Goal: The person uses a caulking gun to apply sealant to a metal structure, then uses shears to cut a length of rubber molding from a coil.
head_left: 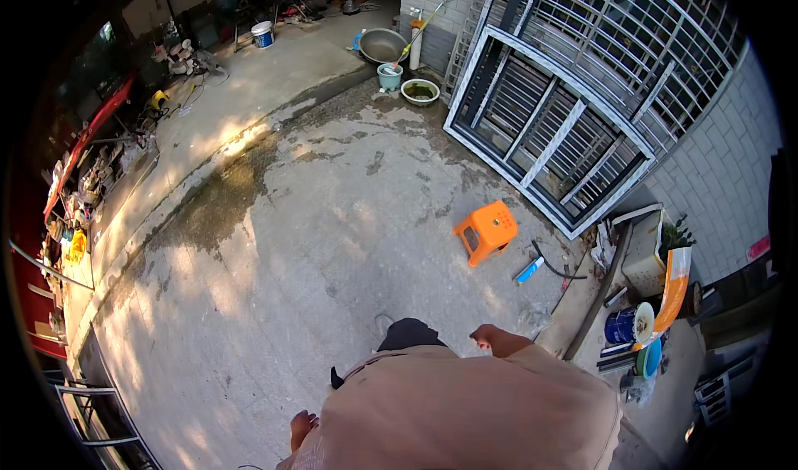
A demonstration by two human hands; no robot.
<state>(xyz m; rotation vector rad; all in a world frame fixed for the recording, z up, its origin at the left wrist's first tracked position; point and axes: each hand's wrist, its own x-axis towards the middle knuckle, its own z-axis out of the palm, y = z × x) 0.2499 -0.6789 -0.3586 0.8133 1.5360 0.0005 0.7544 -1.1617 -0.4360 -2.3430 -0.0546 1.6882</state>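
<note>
My left hand (302,428) hangs beside my body at the lower edge, its fingers loosely bent and a little apart. It appears to hold nothing. On the other side, my right hand (489,338) reaches out past my beige shirt (465,403). Its fingers are partly hidden, but those that show are slightly apart, and nothing can be seen in them. Nearest to the right hand are an orange plastic stool (489,231) and a blue-and-white tube (529,270) on the concrete floor. Neither hand touches them.
Large metal window frames (553,125) lean against the brick wall on the right. A blue bucket (629,324) stands below them. At the back are a grey basin (384,46), a small pail (389,76) and a white bowl (420,93). A low step (249,133) crosses the left.
</note>
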